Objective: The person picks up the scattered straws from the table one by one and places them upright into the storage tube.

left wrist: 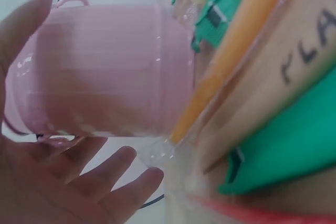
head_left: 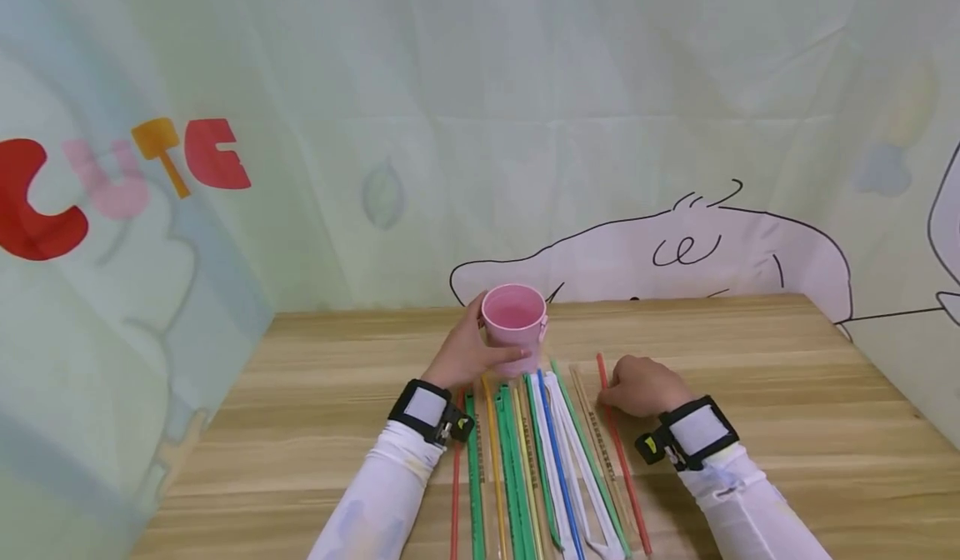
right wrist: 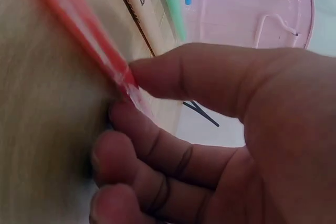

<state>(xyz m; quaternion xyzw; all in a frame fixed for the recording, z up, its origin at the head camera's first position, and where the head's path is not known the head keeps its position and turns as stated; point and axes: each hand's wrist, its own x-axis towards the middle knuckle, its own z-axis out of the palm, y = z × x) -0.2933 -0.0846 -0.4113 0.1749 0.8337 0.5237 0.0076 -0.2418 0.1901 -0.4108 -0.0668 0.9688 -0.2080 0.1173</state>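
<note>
A pale green fabric backdrop (head_left: 465,93) printed with cartoon outlines is hanging at twelve o'clock, and a wood-grain tabletop (head_left: 300,427) is stretching from it toward six. The person's left hand (head_left: 467,347) is gripping a pink, round, seemingly plastic bucket (head_left: 516,340) from its nine o'clock side, the thumb lying across the near wall and the fingers spreading wide around the far side; whether the base is touching the table, I cannot tell. The right hand (head_left: 645,387), near the bucket's four o'clock, is pinching a slim red straw in clear wrapping (head_left: 619,453) close to its far end, thumb and forefinger nearly meeting and the other visible fingers curling beside them. That straw is pointing between five and six o'clock, just beside a brown paper-wrapped straw with black print (head_left: 592,418). More slim straws are running side by side toward six: white-wrapped ones (head_left: 552,385), a blue one (head_left: 557,452), green-wrapped ones (head_left: 513,460) and an orange one (head_left: 492,452). The slick wrapping could be giving the right fingertips little to hold, so the red straw might slip or swing into its neighbours; a careless dip of the left wrist, hovering over the row, could be scattering straws or tipping the bucket.
</note>
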